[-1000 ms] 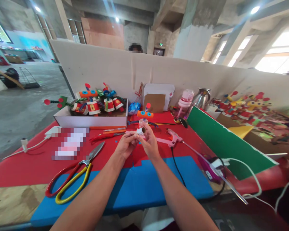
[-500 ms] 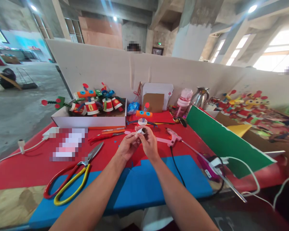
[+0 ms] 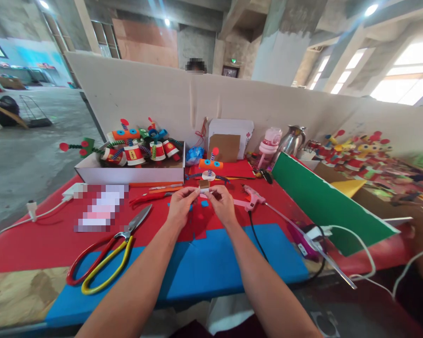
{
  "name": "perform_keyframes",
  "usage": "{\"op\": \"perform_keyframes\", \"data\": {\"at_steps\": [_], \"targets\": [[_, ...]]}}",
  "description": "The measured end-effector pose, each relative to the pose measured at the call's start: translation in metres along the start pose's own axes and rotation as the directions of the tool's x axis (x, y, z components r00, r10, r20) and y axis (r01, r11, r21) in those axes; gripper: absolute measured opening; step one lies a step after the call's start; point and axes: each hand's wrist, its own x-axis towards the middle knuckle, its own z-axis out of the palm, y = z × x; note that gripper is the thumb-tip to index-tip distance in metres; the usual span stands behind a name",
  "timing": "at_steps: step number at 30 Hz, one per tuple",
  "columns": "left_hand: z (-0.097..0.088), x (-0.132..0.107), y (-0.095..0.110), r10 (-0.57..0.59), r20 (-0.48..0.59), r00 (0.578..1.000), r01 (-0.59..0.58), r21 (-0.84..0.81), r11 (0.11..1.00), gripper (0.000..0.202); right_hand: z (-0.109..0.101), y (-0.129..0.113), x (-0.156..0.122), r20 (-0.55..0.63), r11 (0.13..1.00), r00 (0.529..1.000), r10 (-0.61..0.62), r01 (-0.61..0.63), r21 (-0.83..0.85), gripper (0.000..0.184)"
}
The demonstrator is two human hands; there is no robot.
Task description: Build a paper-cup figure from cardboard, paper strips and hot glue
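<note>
My left hand (image 3: pixel 181 206) and my right hand (image 3: pixel 222 203) are raised together over the red sheet (image 3: pixel 56 234). Both pinch a small white and brown paper roll (image 3: pixel 204 185) between their fingertips, one hand at each end. Just behind the roll stands a small paper-cup robot figure (image 3: pixel 210 170) with an orange head and a red antenna. A pink glue gun (image 3: pixel 253 199) lies right of my right hand, its black cord running toward me.
Large red and yellow scissors (image 3: pixel 104 253) lie at the left on a blue foam sheet (image 3: pixel 211 267). A white box (image 3: pixel 134 174) holds several finished cup figures. A green board (image 3: pixel 324 202), a pink bottle (image 3: pixel 270 146), a steel kettle (image 3: pixel 293 140) and more figures are at the right.
My hands have turned the roll sideways and moved slightly apart, so each now grips one end. The view has tilted a little.
</note>
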Motion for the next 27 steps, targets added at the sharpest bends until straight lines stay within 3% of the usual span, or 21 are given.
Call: {"op": "perform_keyframes", "data": {"at_steps": [4,8,11,14,16,18,20,21,24,27], "targets": [[0.001,-0.001,0.0,0.096,0.053,0.994,-0.101,0.114,0.988,0.027,0.005,0.003,-0.002,-0.014,0.966,0.987,0.161,-0.154,0.209,0.019],[0.0,-0.002,0.0,0.171,0.115,0.979,-0.189,0.164,0.968,0.021,0.01,0.002,-0.009,-0.037,0.936,0.979,0.2,-0.18,0.303,0.022],[-0.001,-0.002,0.0,0.134,0.133,0.982,-0.155,0.163,0.974,0.023,-0.001,-0.002,-0.01,0.029,0.962,0.982,0.184,-0.186,0.198,0.025],[-0.002,-0.001,0.0,0.143,0.113,0.983,-0.158,0.131,0.979,0.024,-0.036,-0.009,0.001,-0.006,0.989,0.996,0.087,-0.087,-0.121,0.029],[-0.002,-0.001,0.001,0.166,0.092,0.982,-0.176,0.122,0.977,0.024,-0.071,-0.016,0.013,-0.101,0.873,0.995,0.013,-0.061,-0.484,0.021],[-0.002,-0.001,0.001,0.182,0.077,0.98,-0.19,0.126,0.974,0.024,-0.105,-0.024,0.025,-0.126,0.592,0.988,0.084,-0.151,-0.792,0.013],[-0.002,-0.002,0.002,0.185,0.067,0.98,-0.192,0.128,0.973,0.024,-0.13,-0.031,0.033,-0.149,0.322,0.963,0.225,-0.218,-0.922,0.023],[-0.002,-0.002,0.003,0.184,0.067,0.981,-0.192,0.127,0.973,0.023,-0.138,-0.033,0.034,-0.146,0.249,0.95,0.275,-0.217,-0.944,0.03],[-0.001,-0.003,0.003,0.173,0.08,0.982,-0.182,0.116,0.977,0.022,-0.142,-0.029,0.031,-0.177,0.15,0.9,0.399,-0.255,-0.955,0.047],[0.001,-0.003,0.003,0.148,0.105,0.983,-0.159,0.109,0.981,0.021,-0.13,-0.016,0.024,-0.234,0.135,0.863,0.447,-0.324,-0.936,0.047]]}}
